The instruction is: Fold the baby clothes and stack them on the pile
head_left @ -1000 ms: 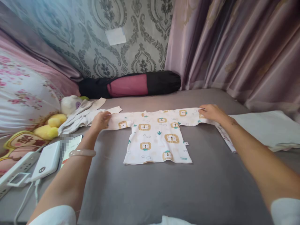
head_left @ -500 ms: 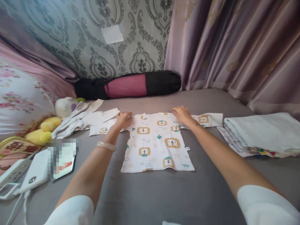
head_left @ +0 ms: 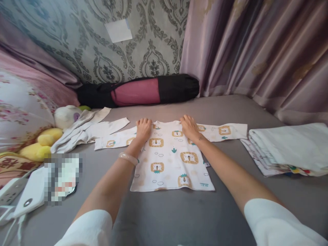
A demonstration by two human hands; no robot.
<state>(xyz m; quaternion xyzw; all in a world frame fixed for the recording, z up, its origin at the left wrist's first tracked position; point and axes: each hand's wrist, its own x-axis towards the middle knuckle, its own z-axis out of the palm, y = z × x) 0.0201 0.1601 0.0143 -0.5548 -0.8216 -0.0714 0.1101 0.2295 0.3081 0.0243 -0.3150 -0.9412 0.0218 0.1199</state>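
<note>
Your left hand [head_left: 144, 129] and right hand [head_left: 189, 127] on the shoulders of a shirt [head_left: 170, 153], laid out on the bed [head_left: 179, 215].
They sit at its 11 and 1 o'clock, fingers curled down over the cloth; whether either grip pinches it or merely presses, I cannot tell. To do this well, I'd keep both shoulders level, draw them outward evenly and ease out the ripple in the hem at 6 o'clock. Mind the sleeves: the one at 3 o'clock ends right by the folded stack [head_left: 289, 147], the one at 9 runs close to the pale clothes [head_left: 84, 131] towards 10. Farther out, a phone [head_left: 68, 176] and power bank [head_left: 32, 194] lie towards 8, plush toys [head_left: 67, 117] towards 10, a long bag [head_left: 138, 91] across 11 to 12.
</note>
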